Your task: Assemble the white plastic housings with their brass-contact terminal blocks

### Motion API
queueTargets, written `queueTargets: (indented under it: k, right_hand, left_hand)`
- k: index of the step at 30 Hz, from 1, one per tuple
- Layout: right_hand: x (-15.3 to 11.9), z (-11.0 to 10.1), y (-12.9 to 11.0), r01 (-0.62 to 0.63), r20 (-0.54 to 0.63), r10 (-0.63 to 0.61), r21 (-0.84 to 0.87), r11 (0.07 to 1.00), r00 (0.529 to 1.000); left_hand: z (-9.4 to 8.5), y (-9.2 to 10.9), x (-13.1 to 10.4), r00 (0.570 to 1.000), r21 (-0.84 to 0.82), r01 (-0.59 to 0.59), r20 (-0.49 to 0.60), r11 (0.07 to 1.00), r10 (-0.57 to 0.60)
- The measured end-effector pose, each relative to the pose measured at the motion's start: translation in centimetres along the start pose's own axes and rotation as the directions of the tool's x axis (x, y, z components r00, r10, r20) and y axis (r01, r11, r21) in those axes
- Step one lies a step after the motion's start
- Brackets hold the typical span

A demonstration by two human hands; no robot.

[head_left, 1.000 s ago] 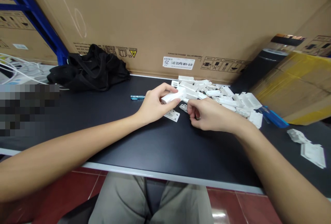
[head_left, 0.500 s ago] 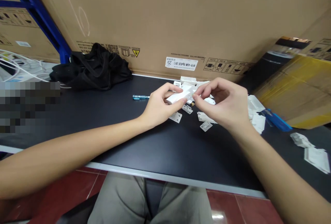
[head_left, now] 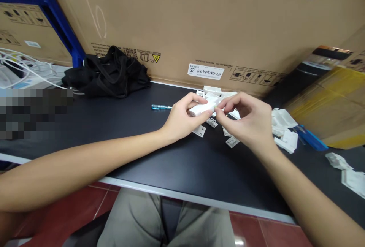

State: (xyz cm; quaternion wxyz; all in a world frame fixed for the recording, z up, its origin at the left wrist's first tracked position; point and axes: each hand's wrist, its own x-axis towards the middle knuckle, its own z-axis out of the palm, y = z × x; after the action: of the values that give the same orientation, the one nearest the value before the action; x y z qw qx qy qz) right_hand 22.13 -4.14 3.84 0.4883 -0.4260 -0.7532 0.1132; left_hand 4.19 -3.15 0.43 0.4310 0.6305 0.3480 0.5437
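My left hand [head_left: 184, 117] is closed around a white plastic casing [head_left: 202, 107], thumb along the near side and fingers over the far side. Pinched together, the thumb and forefinger of my right hand [head_left: 246, 116] meet the casing's right end. A tiny greenish spot shows at those fingertips, too small to name. Under and behind both hands lie loose white plastic parts [head_left: 212, 89], partly hidden by the fingers. A flat white piece with holes [head_left: 199, 130] and a small grey-white plate [head_left: 232, 141] rest on the dark table just below.
A blue pen-like tool [head_left: 161, 107] lies left of my left hand. Black cloth [head_left: 110, 74] is heaped farther back. A large cardboard box [head_left: 171, 22] walls the rear. At right are a taped box [head_left: 330, 102], white parts [head_left: 285, 119] and a blue item [head_left: 310, 137].
The view has shifted slightly, so the table's contents appear farther right. My right fingertips have come in against the end of the casing; my left hand keeps its hold.
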Motion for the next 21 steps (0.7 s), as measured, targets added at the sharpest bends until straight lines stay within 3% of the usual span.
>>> queueTargets:
  k: [8,16,21]
  right_hand:
    - [0.09,-0.07,-0.14,-0.041,0.022,0.042,-0.05,0.998,0.999]
    - [0.03,0.04,-0.16,0.101,-0.013,-0.103,-0.139,0.985,0.995]
    - [0.03,0.04,-0.15,0.112,-0.012,-0.116,-0.156,0.981,0.993]
  left_hand:
    - [-0.13,-0.31,-0.02,0.998,0.084,-0.054,-0.007,0.995,0.054]
    - [-0.13,-0.68,0.13,0.998,0.106,-0.064,-0.011,0.992,0.066]
    - [-0.13,-0.72,0.17,0.998,0.112,-0.065,-0.012,0.992,0.066]
